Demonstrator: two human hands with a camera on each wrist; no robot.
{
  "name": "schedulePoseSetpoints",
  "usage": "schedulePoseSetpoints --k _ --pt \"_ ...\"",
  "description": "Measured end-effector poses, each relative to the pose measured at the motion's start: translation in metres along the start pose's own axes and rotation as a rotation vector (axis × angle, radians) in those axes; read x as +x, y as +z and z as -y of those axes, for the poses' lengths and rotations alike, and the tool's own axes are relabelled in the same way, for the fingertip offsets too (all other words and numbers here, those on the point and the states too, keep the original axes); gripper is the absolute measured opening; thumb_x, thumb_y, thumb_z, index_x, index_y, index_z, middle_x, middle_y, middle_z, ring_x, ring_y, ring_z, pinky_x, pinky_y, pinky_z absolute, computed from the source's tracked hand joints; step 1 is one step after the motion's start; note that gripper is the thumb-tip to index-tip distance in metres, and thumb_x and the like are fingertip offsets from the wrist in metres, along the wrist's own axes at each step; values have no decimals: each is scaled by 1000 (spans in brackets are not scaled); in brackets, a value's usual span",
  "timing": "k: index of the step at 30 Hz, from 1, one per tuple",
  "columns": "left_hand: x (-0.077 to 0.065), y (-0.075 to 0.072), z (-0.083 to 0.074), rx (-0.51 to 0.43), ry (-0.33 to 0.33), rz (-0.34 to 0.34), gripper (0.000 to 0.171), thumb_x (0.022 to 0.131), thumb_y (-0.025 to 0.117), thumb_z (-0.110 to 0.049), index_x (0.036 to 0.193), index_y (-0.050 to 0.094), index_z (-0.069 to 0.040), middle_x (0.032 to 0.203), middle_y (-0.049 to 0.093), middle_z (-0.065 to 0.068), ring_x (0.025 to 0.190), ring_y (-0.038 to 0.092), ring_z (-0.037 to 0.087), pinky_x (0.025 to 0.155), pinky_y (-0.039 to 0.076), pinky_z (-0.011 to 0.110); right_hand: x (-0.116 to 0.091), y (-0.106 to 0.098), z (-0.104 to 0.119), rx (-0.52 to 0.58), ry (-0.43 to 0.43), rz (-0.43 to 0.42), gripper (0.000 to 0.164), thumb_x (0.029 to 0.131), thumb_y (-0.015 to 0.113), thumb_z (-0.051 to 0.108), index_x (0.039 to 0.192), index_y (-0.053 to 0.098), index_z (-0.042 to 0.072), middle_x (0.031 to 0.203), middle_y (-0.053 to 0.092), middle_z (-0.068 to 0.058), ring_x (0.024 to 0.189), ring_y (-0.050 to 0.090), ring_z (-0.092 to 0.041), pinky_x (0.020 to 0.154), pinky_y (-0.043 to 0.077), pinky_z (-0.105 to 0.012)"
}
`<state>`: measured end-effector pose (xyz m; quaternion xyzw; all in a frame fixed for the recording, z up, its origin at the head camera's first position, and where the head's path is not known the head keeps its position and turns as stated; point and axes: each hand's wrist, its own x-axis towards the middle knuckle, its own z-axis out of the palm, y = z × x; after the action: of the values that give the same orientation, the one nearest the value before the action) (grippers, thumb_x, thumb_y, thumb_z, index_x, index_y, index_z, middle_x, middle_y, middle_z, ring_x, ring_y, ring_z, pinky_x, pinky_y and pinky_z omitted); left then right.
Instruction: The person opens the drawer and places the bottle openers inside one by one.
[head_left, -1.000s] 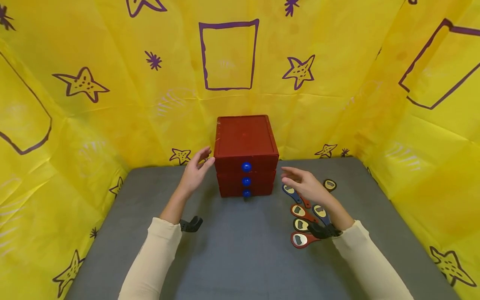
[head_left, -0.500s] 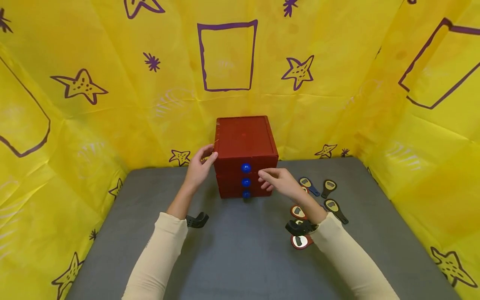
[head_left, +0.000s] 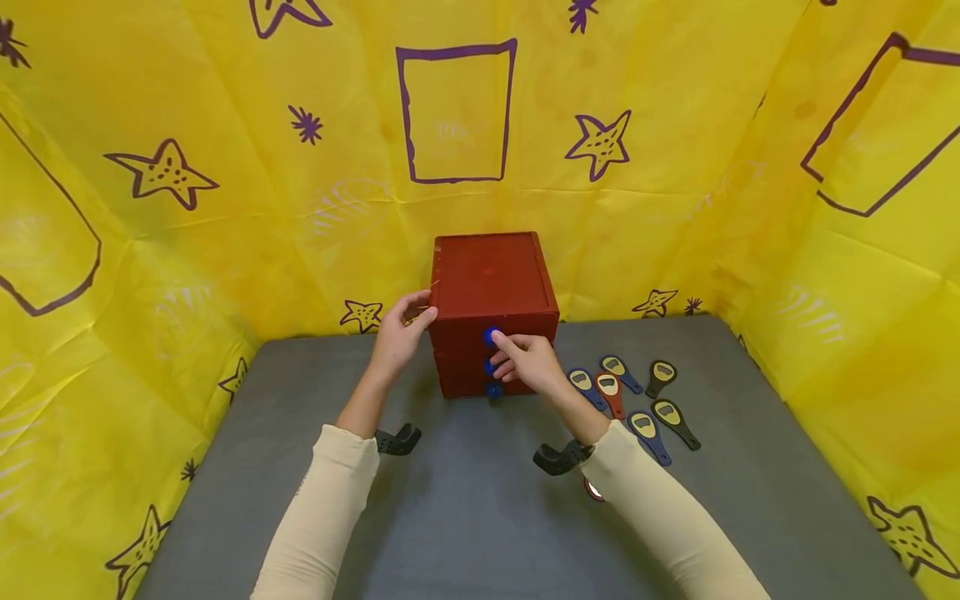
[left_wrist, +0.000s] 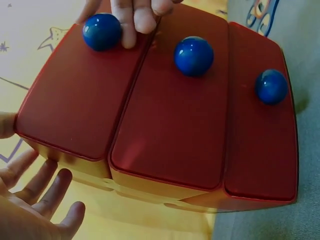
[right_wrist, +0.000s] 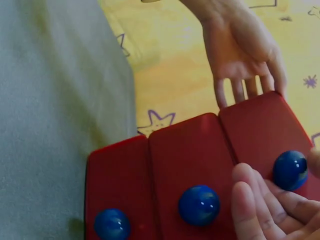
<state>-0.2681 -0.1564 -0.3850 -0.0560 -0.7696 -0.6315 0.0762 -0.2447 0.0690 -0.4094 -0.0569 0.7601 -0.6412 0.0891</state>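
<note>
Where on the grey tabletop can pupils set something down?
Bare: between the cream cloth sleeves, in front of the red three-drawer box; also left of the left sleeve, up to the yellow patterned sheet. Crowded: right of the box, where flat blue, red and black openers lie close together, and where the right hand pinches the round blue top knob.

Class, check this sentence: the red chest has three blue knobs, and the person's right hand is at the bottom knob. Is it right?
Not quite: the right hand is at the top knob, not the bottom knob, as the head view shows. The red chest does have three blue knobs.
</note>
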Motion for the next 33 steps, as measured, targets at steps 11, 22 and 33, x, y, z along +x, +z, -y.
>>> schedulePoseSetpoints --k 11,22,33 --pt "0 0 -1 -42 -20 -21 41 95 61 -12 134 55 0 134 56 20 112 52 22 84 45 16 0 4 -2 81 28 -40 45 94 62 40 104 71 -3 82 72 -14 58 66 -14 63 58 -28" --pt "0 0 2 -46 -65 7 42 96 61 -16 136 54 -4 136 54 17 114 52 22 94 47 31 -10 1 -5 36 28 -42 46 93 64 40 98 73 -4 76 73 -9 56 64 -13 60 57 -26" --pt "1 -1 3 -37 0 43 40 97 60 -19 134 55 -5 135 54 17 113 51 26 88 48 23 -47 2 -7 -61 -70 22 41 95 61 36 91 73 -3 80 71 -20 63 68 -28 61 56 -29"
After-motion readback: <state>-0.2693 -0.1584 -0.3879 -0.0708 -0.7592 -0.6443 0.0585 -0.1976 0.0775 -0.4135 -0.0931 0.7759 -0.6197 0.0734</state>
